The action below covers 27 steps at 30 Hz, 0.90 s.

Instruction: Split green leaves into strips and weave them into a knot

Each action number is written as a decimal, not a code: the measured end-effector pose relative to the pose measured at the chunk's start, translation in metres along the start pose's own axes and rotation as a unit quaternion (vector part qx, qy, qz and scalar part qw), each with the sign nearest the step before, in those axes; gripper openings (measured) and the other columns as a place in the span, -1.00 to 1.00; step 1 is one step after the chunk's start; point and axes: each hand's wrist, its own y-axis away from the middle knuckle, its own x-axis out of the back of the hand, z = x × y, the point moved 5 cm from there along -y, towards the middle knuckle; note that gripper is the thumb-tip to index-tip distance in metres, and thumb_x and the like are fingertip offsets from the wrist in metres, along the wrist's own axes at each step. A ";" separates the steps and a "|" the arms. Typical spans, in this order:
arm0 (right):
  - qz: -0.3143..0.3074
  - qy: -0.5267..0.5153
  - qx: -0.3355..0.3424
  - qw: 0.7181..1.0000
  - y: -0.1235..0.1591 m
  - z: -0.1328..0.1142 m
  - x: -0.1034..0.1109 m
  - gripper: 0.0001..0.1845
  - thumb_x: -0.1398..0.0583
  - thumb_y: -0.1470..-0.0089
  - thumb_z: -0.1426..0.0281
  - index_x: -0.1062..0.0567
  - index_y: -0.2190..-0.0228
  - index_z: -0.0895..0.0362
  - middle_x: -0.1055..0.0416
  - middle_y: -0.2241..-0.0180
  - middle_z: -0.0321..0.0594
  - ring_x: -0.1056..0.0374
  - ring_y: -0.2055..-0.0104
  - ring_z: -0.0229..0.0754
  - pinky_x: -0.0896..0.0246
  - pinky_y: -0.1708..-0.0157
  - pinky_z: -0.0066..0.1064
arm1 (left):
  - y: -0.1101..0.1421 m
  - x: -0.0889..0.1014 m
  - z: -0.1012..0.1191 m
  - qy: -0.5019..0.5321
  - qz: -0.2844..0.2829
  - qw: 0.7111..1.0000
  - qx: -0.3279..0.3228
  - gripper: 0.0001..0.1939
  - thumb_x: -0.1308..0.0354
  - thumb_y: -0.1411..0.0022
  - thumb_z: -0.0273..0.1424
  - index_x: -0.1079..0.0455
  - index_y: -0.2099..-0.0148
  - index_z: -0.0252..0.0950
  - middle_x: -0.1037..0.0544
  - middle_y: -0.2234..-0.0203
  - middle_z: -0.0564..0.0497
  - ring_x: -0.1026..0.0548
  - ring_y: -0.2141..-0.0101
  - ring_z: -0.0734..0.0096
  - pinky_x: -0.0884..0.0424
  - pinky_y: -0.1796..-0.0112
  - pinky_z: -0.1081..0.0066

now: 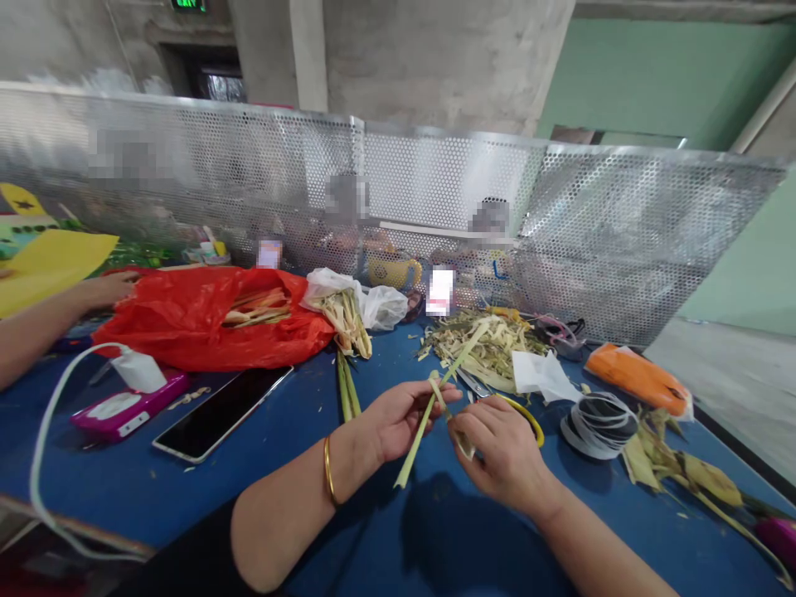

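My left hand [407,414] is closed on a long pale-green leaf strip [429,419], which slants from lower left to upper right over the table. A narrower pale strip crosses it near my left fingertips. My right hand [497,448] pinches the end of that narrower strip, its fingers curled, with a pale bit showing under the thumb. Just beyond the hands lie scissors with yellow handles [528,419], partly hidden by my right hand. Behind them is a heap of dry leaf scraps [485,348].
A red plastic bag [186,323] of strips, a phone [224,414] and a purple power strip [128,410] lie left. On the right are a cord spool [598,427], an orange packet [638,381] and dried husks [677,468]. A perforated metal screen [435,174] stands behind. Another person's arm [55,323] reaches in left.
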 end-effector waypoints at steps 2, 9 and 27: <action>-0.040 0.003 0.015 0.999 0.000 0.000 -0.004 -0.85 -0.01 -0.06 0.52 -0.35 0.46 0.14 -0.33 0.54 -0.25 -0.21 0.49 -0.21 -0.05 0.38 -0.32 | 0.001 0.000 -0.001 0.034 0.004 0.999 0.017 -0.92 -0.16 -0.13 -0.50 -0.40 0.29 -0.42 -0.46 0.58 0.05 -0.32 0.68 0.66 -0.25 0.66 0.67; 0.044 0.003 0.013 0.999 -0.001 -0.004 0.011 -0.76 -0.13 -0.14 0.33 -0.35 0.16 0.16 -0.44 0.40 -0.18 -0.32 0.37 -0.17 -0.12 0.25 -0.26 | -0.002 0.003 -0.008 0.041 0.056 0.997 -0.035 -0.88 -0.09 -0.15 -0.52 -0.44 0.31 -0.46 -0.53 0.47 -0.05 -0.46 0.53 0.53 -0.41 0.45 0.56; 0.155 -0.500 -0.507 0.685 0.027 0.057 -0.037 -0.61 -0.30 0.16 0.09 -0.41 0.60 0.16 -0.26 0.69 -0.34 -0.17 0.60 -0.29 -0.09 0.55 -0.45 | -0.003 -0.008 -0.014 -0.047 -0.008 0.993 -0.110 -0.73 -0.15 -0.17 -0.27 -0.45 0.24 -0.42 -0.56 0.48 -0.07 -0.48 0.59 0.54 -0.39 0.52 0.56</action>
